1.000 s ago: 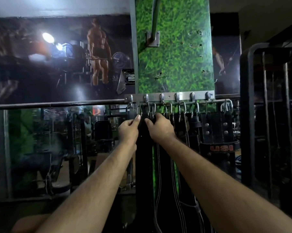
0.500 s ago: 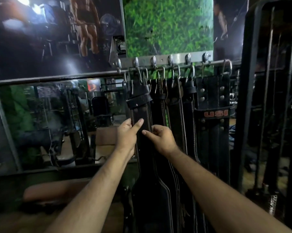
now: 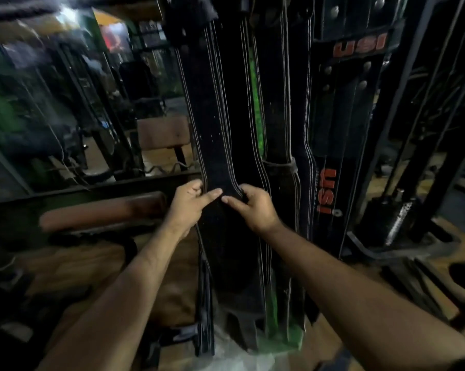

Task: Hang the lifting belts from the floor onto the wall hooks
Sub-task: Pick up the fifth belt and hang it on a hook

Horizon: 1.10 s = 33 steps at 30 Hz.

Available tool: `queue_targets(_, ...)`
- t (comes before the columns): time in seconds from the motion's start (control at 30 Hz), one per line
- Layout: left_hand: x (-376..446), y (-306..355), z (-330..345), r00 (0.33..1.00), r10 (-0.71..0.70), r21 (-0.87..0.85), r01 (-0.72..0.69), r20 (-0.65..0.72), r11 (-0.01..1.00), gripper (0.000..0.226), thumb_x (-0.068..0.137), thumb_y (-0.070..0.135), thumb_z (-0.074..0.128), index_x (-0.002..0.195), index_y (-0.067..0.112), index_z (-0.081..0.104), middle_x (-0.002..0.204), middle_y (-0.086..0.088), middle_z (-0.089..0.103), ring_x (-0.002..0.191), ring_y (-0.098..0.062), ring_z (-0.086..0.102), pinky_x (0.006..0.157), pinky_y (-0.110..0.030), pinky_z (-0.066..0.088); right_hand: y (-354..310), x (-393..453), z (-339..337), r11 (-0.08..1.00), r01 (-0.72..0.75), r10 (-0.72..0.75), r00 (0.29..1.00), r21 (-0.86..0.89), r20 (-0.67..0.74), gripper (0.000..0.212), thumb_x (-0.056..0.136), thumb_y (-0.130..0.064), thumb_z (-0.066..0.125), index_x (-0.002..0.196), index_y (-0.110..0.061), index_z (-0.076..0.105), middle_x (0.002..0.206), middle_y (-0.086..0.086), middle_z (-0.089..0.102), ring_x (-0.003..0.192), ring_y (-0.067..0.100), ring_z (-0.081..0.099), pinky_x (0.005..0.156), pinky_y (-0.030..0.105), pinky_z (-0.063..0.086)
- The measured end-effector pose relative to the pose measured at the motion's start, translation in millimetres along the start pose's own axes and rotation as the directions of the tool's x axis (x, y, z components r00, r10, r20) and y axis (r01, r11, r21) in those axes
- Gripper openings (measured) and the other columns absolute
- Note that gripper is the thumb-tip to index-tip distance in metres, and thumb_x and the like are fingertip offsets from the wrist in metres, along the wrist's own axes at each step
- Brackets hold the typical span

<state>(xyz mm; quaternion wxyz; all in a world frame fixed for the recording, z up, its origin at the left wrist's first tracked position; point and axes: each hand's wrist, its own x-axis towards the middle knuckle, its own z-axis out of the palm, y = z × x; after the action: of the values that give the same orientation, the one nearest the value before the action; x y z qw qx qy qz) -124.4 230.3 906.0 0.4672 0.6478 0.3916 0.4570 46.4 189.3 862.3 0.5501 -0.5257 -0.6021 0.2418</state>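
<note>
A long black lifting belt with white stitching hangs straight down in front of me; its top and the wall hooks are out of frame. My left hand grips its left edge, thumb lying across the front. My right hand grips the right edge at the same height, so the thumb tips nearly meet on the belt's face. Several more black belts hang beside it on the right, one with orange USI lettering. Each belt's lower end reaches close to the floor.
A brown padded bench lies low on the left below a wall mirror. A black metal rack stands close on the right, its base on the wooden floor. Clear plastic lies under the belts.
Both hands have slid down the hanging belt from the hooks to its lower part. My view has tilted down, and the hook rail has left the frame.
</note>
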Motion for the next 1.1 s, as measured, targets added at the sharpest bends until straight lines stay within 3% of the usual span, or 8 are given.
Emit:
queue_targets(0.1, -14, -29, 1, 0.997, -0.07, -0.03, 0.069, -0.04, 0.997, 0.018, 0.087, 0.004, 0.074, 0.103, 0.012, 0.071, 0.09, 0.004, 0.079, 0.085, -0.009, 0.074, 0.073, -0.024, 0.058, 2, -4, -1, 0.994, -0.046, 0.049, 0.999, 0.101, -0.021, 0.028, 0.085, -0.029, 0.08, 0.104, -0.011, 0.071, 0.101, 0.003, 0.078, 0.095, 0.017, 0.075, 0.087, 0.042, 0.061)
queue_targets(0.3, -32, -76, 11, 0.982, -0.181, -0.207, 0.168, -0.045, 0.964, 0.023, 0.09, 0.001, 0.069, 0.109, 0.013, 0.069, 0.1, 0.003, 0.078, 0.095, -0.011, 0.074, 0.08, -0.023, 0.057, 57, -48, 11, 0.911, -0.311, 0.284, 0.949, 0.272, 0.136, 0.046, 0.086, -0.006, 0.078, 0.129, 0.002, 0.065, 0.123, 0.011, 0.072, 0.105, 0.007, 0.072, 0.097, 0.029, 0.057)
queue_targets(0.5, -51, -171, 24, 0.949, -0.316, -0.17, 0.311, -0.004, 0.935, 0.025, 0.085, 0.002, 0.075, 0.107, 0.014, 0.072, 0.094, 0.008, 0.078, 0.091, -0.007, 0.074, 0.078, -0.022, 0.057, 141, -92, 38, 0.858, -0.457, 0.44, 0.889, 0.235, 0.124, 0.045, 0.081, -0.002, 0.082, 0.123, 0.003, 0.069, 0.122, 0.014, 0.072, 0.112, 0.022, 0.071, 0.099, 0.037, 0.057)
queue_targets(0.7, -98, -286, 37, 0.879, -0.474, -0.106, 0.468, -0.044, 0.877, 0.031, 0.072, 0.025, 0.088, 0.099, 0.021, 0.076, 0.101, 0.0, 0.077, 0.098, -0.02, 0.074, 0.09, -0.036, 0.058, 222, -132, 74, 0.79, -0.556, 0.548, 0.829, 0.259, 0.112, 0.038, 0.075, 0.005, 0.084, 0.111, 0.007, 0.072, 0.112, 0.016, 0.073, 0.088, 0.005, 0.073, 0.088, 0.026, 0.059)
queue_targets(0.8, -107, -314, 41, 0.877, -0.476, -0.072, 0.471, -0.07, 0.879, 0.061, 0.057, 0.048, 0.088, 0.107, 0.016, 0.076, 0.109, -0.004, 0.077, 0.101, -0.02, 0.073, 0.09, -0.034, 0.058, 256, -151, 83, 0.75, -0.628, 0.609, 0.778, 0.209, 0.153, 0.055, 0.064, -0.015, 0.094, 0.111, 0.005, 0.074, 0.115, 0.019, 0.074, 0.104, 0.024, 0.072, 0.1, 0.046, 0.057)
queue_targets(0.87, -118, -330, 45, 0.883, -0.463, -0.011, 0.464, -0.081, 0.886, 0.06, 0.063, 0.044, 0.089, 0.112, 0.012, 0.075, 0.11, -0.004, 0.076, 0.103, -0.021, 0.073, 0.09, -0.033, 0.058, 275, -169, 86, 0.72, -0.676, 0.655, 0.737, 0.156, 0.166, 0.068, 0.054, -0.032, 0.097, 0.11, 0.0, 0.076, 0.114, 0.015, 0.076, 0.107, 0.026, 0.072, 0.099, 0.045, 0.057)
queue_targets(1.03, -157, -365, 55, 0.873, -0.487, 0.063, 0.488, -0.023, 0.871, 0.042, 0.079, 0.014, 0.085, 0.118, 0.007, 0.071, 0.108, -0.002, 0.073, 0.093, -0.003, 0.069, 0.078, -0.015, 0.056, 288, -214, 86, 0.573, -0.818, 0.786, 0.567, 0.055, 0.247, 0.055, 0.072, -0.008, 0.09, 0.123, -0.002, 0.07, 0.122, 0.012, 0.072, 0.113, 0.027, 0.069, 0.098, 0.042, 0.058)
queue_targets(1.1, -177, -381, 65, 0.842, -0.539, 0.094, 0.539, -0.026, 0.837, 0.041, 0.081, 0.009, 0.082, 0.119, 0.006, 0.066, 0.109, -0.003, 0.072, 0.095, -0.011, 0.07, 0.078, -0.024, 0.059, 281, -234, 84, 0.478, -0.87, 0.822, 0.491, 0.117, 0.289, 0.044, 0.083, -0.004, 0.081, 0.124, -0.005, 0.066, 0.113, 0.006, 0.071, 0.095, 0.014, 0.068, 0.076, 0.027, 0.062)
